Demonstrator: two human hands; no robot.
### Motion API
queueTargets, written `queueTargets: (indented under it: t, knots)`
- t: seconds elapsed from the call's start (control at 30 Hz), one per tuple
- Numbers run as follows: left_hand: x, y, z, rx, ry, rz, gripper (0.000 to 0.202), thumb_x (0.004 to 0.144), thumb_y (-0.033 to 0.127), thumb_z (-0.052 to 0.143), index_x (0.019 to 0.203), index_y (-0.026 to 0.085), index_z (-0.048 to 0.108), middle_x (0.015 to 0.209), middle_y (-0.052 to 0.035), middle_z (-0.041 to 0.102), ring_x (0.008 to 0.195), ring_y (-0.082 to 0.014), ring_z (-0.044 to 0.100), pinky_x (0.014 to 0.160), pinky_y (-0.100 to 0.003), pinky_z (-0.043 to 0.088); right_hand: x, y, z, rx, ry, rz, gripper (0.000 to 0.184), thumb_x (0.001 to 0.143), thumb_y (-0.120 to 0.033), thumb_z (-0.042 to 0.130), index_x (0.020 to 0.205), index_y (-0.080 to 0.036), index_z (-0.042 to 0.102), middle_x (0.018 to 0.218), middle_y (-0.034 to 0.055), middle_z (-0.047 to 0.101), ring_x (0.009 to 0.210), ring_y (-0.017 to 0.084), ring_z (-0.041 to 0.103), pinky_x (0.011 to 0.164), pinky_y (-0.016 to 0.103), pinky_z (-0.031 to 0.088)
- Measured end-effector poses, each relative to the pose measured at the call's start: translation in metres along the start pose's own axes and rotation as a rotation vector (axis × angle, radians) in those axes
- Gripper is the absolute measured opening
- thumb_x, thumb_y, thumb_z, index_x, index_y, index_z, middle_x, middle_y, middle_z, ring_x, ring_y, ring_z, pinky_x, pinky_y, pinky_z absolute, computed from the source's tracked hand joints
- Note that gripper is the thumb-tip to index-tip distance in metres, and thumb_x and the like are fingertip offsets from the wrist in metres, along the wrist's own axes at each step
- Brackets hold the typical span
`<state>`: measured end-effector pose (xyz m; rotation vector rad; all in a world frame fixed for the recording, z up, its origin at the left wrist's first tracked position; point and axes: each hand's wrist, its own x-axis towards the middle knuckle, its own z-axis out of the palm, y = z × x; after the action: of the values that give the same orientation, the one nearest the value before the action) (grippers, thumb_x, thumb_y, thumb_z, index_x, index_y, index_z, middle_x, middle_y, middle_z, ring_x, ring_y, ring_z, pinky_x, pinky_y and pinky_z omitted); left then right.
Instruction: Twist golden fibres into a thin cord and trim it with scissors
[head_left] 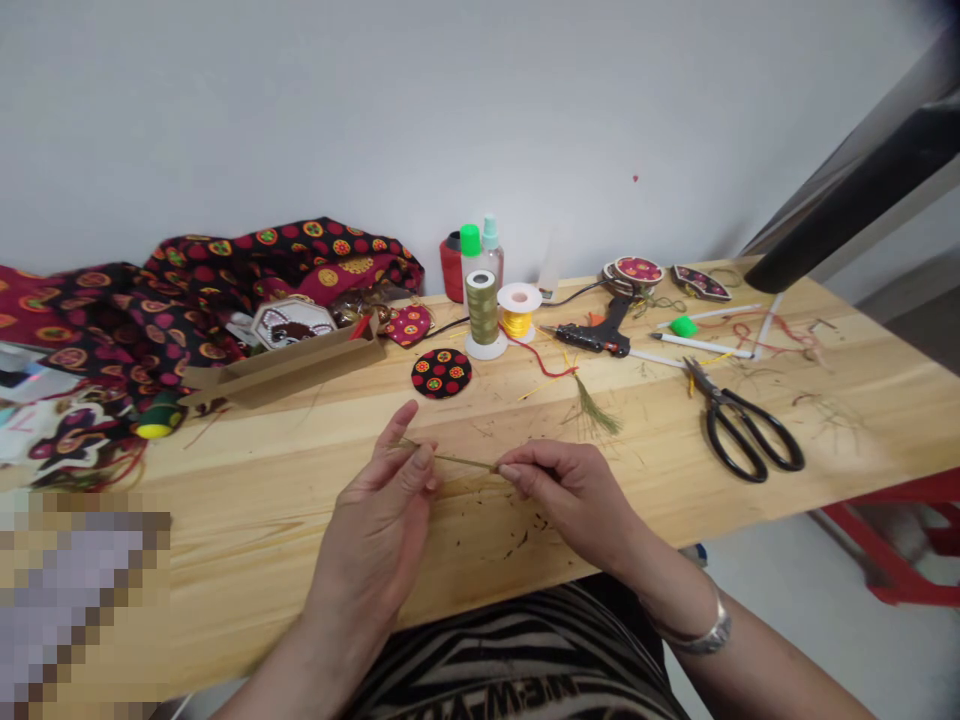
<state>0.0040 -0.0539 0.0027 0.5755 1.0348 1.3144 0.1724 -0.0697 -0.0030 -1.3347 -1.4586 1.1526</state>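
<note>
A thin bundle of olive thread [465,461] stretches between my two hands just above the wooden table. My left hand [386,505] pinches one end between thumb and fingers, with one finger raised. The other end sits in the fingertips of my right hand [581,490]. Beyond them stand an olive thread spool [482,312] and a spool of yellow cord [517,318]. A green tassel [595,408] with a red cord lies past my right hand. Near my left fingertips is a round patterned fabric piece [442,374].
Black-handled scissors [731,425] and a glue gun [596,335] lie to the right. Patterned fabric [285,260], a cardboard box [292,372] and ornaments fill the left back. Bottles [490,255] stand by the wall. A red stool [892,540] is below the right edge.
</note>
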Motion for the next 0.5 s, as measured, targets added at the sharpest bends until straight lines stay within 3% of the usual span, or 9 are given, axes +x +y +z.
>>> queueTargets:
  t: [0.13,0.37,0.5]
  knots:
    - [0.003,0.001,-0.003,-0.020,0.009,0.029,0.005,0.067,0.015,0.073,0.071,0.018,0.072,0.123,-0.0028,0.050,0.075,-0.0090,0.047,0.053,-0.016,0.043,0.000,0.002,-0.006,-0.067,0.032,-0.034,0.016,0.081,-0.023,0.056,0.075,-0.017,0.069,0.064,0.0006,0.065,0.061,0.012,0.056,0.058,0.023,0.043]
    - [0.000,0.001,-0.005,-0.043,0.048,-0.014,0.006,0.067,0.014,0.073,0.071,0.017,0.072,0.104,-0.0023,0.059,0.070,-0.0076,0.050,0.053,-0.017,0.044,0.000,0.004,-0.012,-0.135,0.069,-0.063,0.016,0.082,-0.023,0.055,0.072,-0.017,0.066,0.058,-0.0017,0.058,0.056,0.011,0.050,0.054,0.022,0.040]
    - [0.002,0.006,-0.011,-0.010,0.066,-0.015,0.016,0.069,0.016,0.071,0.085,0.018,0.072,0.110,-0.0035,0.061,0.076,-0.0085,0.056,0.062,-0.018,0.046,0.000,0.002,-0.016,-0.179,0.062,-0.102,0.017,0.083,-0.020,0.054,0.070,-0.017,0.064,0.058,-0.0024,0.057,0.056,0.010,0.050,0.054,0.022,0.039]
